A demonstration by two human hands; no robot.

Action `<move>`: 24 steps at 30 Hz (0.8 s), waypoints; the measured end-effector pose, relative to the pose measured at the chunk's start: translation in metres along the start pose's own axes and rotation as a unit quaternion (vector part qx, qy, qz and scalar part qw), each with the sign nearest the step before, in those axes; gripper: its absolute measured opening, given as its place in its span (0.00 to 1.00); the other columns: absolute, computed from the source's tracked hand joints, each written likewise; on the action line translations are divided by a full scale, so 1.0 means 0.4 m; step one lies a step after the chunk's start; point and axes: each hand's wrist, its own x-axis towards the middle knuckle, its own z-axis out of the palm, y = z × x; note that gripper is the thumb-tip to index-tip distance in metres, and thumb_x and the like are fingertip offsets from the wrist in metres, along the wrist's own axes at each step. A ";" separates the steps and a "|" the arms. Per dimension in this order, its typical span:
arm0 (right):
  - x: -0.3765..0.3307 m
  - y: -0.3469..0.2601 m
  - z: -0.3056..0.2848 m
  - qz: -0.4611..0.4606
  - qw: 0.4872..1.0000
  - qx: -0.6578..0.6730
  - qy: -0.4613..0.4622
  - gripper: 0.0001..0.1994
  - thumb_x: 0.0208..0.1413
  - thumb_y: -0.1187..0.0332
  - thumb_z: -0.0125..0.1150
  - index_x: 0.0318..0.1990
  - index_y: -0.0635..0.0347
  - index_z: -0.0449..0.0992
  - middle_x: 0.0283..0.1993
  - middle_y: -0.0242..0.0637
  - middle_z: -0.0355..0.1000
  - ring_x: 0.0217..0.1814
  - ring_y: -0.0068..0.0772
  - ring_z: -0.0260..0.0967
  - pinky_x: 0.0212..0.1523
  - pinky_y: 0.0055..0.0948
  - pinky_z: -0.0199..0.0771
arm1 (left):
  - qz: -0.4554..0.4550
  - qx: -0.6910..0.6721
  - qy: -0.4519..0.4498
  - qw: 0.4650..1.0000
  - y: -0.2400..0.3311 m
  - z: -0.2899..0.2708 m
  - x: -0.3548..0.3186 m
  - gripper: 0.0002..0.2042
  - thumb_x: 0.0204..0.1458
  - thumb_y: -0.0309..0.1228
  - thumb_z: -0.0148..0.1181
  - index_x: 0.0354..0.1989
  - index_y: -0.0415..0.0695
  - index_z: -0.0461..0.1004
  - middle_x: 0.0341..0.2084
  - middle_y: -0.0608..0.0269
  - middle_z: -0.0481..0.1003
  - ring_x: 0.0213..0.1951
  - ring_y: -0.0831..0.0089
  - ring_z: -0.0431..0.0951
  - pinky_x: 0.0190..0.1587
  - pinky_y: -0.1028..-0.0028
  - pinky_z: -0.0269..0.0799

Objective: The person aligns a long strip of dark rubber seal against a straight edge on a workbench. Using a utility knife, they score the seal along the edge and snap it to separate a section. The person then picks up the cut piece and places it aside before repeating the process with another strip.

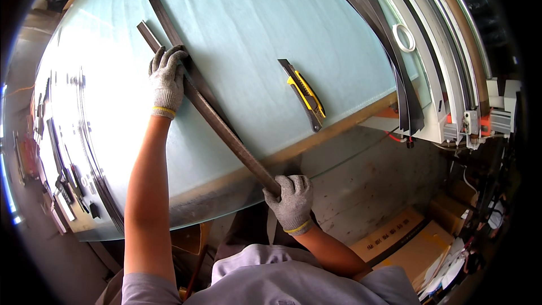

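Note:
A long dark narrow strip [228, 135] slants across the glass-topped table [243, 28], and its near end sticks out past the front edge. My left hand [167, 82], in a grey knitted glove, closes over the strip near its far end. The near end is gripped by my gloved right hand [291, 200], fingers curled around it. Beneath and beside this piece, a second dark strip [161, 11] lies flat on the glass and reaches farther back. To the right rests a yellow and black utility knife [305, 96], its dark blade end pointing away from me.
Several long black strips [384, 34] curve along the right side, near a white ring [403, 38] and pale rails [451, 51]. Thin dark pieces [84, 118] lie at the left. Below the table at right is a cardboard box [401, 237].

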 end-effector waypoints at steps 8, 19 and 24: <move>-0.017 0.000 -0.002 -0.015 0.999 -0.030 -0.027 0.22 0.45 0.60 0.74 0.48 0.54 0.75 0.39 0.36 0.68 0.42 0.45 0.68 0.43 0.47 0.70 | 0.006 0.036 -0.018 0.999 -0.019 0.009 -0.002 0.16 0.60 0.24 0.53 0.56 0.50 0.75 0.63 0.63 0.72 0.69 0.51 0.63 0.72 0.54 0.56; -0.024 0.010 -0.015 -0.017 0.998 0.009 -0.054 0.23 0.45 0.61 0.74 0.50 0.55 0.77 0.41 0.37 0.70 0.43 0.47 0.68 0.47 0.47 0.68 | 0.007 0.028 -0.006 1.000 -0.012 0.011 0.000 0.14 0.59 0.27 0.55 0.54 0.50 0.77 0.61 0.63 0.74 0.67 0.51 0.65 0.70 0.54 0.57; -0.025 0.014 -0.013 -0.030 0.998 0.014 -0.049 0.22 0.46 0.61 0.74 0.49 0.55 0.77 0.41 0.35 0.70 0.43 0.45 0.68 0.47 0.47 0.68 | 0.010 0.033 0.003 0.999 -0.013 0.011 0.002 0.14 0.58 0.27 0.57 0.52 0.50 0.77 0.59 0.64 0.75 0.67 0.50 0.66 0.69 0.53 0.59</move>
